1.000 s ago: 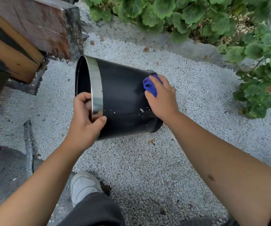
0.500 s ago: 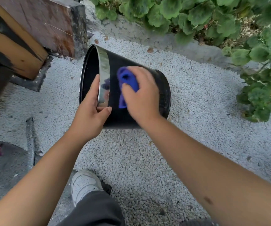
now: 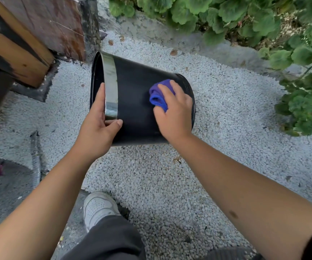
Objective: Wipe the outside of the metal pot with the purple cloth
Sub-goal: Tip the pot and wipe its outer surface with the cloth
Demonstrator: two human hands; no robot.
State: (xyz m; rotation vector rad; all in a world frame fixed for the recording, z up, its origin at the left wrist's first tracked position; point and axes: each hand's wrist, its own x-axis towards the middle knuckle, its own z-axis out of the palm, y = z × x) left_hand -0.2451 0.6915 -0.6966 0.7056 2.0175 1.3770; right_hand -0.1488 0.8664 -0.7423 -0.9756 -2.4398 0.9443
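A black metal pot (image 3: 134, 94) with a shiny silver band at its rim lies tipped on its side over white gravel, mouth facing left. My left hand (image 3: 97, 128) grips the rim, fingers inside the mouth and thumb across the silver band. My right hand (image 3: 174, 113) presses a bunched purple cloth (image 3: 158, 95) against the pot's dark outer wall near its base end. Most of the cloth is hidden under my fingers.
White gravel (image 3: 217, 113) covers the ground. A wooden block structure (image 3: 29, 34) stands at the upper left, close to the pot's mouth. Green leafy plants (image 3: 264, 25) line the top and right. A grey hose piece (image 3: 36, 158) lies at the left; my white shoe (image 3: 98, 207) is below.
My right hand has slid the cloth along the pot's side from near the silver band back toward the base end. The left hand keeps its hold on the rim.
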